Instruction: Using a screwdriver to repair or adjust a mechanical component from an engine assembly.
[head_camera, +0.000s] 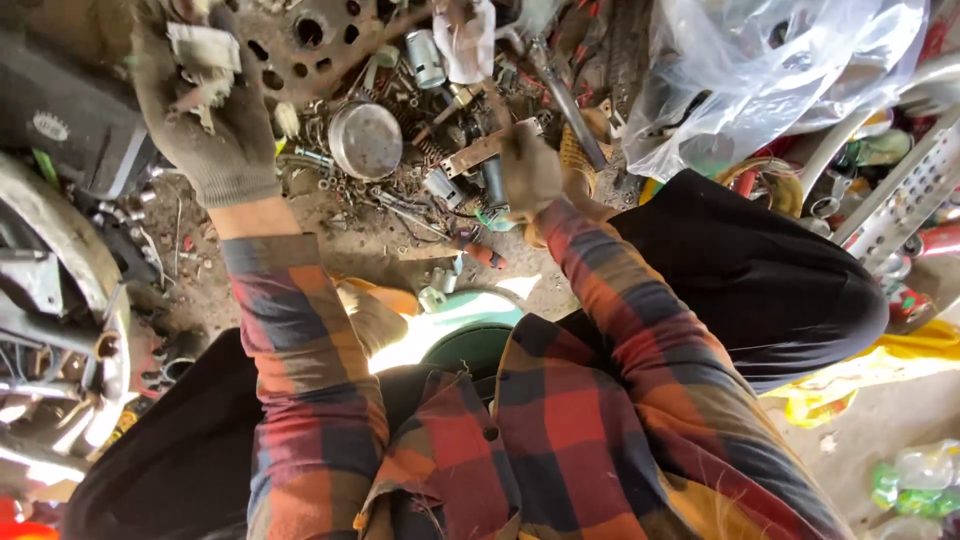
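**A:** What are the hands doing?

**B:** Both wear grimy work gloves and are well apart. The left hand (205, 110) is raised at the far left, fingers curled around a small pale plastic part (203, 52). The right hand (530, 172) is lower, near the middle, closed on a flat rusty metal bar (482, 150) that sticks out to its left.

**A:** What lies around them?

**B:** A heap of scrap on dirt: springs, bolts, a round metal lid (365, 140), a small silver canister (425, 58). A clear plastic bag (780, 70) sits far right, and a wheel (60, 270) is at the left edge.

**A:** Any risk?

**B:** I'd judge so. The bar's rusty edges could snag a glove, and the pale part looks loosely held, so it might drop and vanish among the clutter.
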